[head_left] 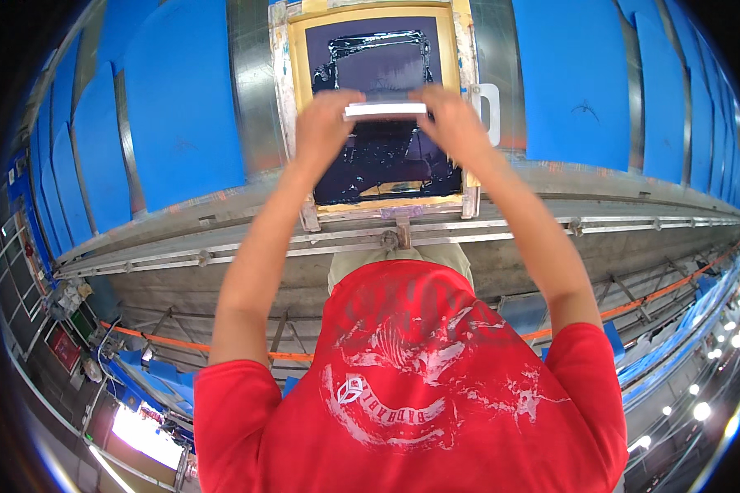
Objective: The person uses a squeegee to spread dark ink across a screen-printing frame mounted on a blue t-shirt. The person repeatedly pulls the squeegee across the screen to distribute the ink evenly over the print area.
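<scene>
My left hand (322, 125) and my right hand (452, 123) are closed on the two ends of a squeegee (386, 109) with a pale, bright edge. It lies crosswise over a screen-printing frame (284, 99) with yellowish borders. Dark, glossy ink (374, 152) spreads over the mesh below the squeegee. Beyond it, a wet ink line surrounds a smoother, greyish rectangle (378, 67). My fingertips are partly hidden and slightly blurred.
Blue fabric panels (177, 90) lie along the long metal table on both sides. A small dark mark shows on the right panel (574, 74). A metal rail (518, 231) runs along the table's near edge. Beside the frame's right side sits a white looped piece (494, 115).
</scene>
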The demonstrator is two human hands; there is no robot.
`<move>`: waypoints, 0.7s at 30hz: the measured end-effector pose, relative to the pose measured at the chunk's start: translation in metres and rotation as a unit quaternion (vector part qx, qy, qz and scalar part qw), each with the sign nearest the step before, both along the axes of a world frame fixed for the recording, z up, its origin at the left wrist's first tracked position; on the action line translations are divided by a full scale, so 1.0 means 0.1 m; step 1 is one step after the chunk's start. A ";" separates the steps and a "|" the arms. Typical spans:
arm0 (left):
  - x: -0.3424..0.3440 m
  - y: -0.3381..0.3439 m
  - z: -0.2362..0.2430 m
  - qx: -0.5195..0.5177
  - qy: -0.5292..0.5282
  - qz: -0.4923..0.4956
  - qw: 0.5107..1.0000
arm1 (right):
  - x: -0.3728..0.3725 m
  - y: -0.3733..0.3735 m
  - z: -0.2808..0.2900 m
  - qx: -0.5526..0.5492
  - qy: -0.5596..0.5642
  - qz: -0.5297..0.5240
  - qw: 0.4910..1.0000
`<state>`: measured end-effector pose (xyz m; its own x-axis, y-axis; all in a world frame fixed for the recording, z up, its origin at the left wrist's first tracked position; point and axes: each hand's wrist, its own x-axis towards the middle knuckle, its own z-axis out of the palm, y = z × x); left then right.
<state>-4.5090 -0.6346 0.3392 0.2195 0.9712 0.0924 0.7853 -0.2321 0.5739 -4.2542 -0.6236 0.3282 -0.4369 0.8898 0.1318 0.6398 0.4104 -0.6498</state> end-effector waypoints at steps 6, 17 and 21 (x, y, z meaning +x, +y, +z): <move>-0.06 1.15 -0.08 0.012 0.091 -0.007 0.996 | -0.01 1.10 -0.09 0.019 -0.031 -0.020 0.999; 0.07 -0.54 -0.24 0.074 0.036 -0.012 0.997 | -0.02 -0.67 -0.13 -0.013 0.052 -0.042 0.998; 0.07 -0.54 -0.09 0.068 0.036 -0.012 0.997 | -0.01 -0.67 -0.05 -0.064 0.039 -0.045 0.996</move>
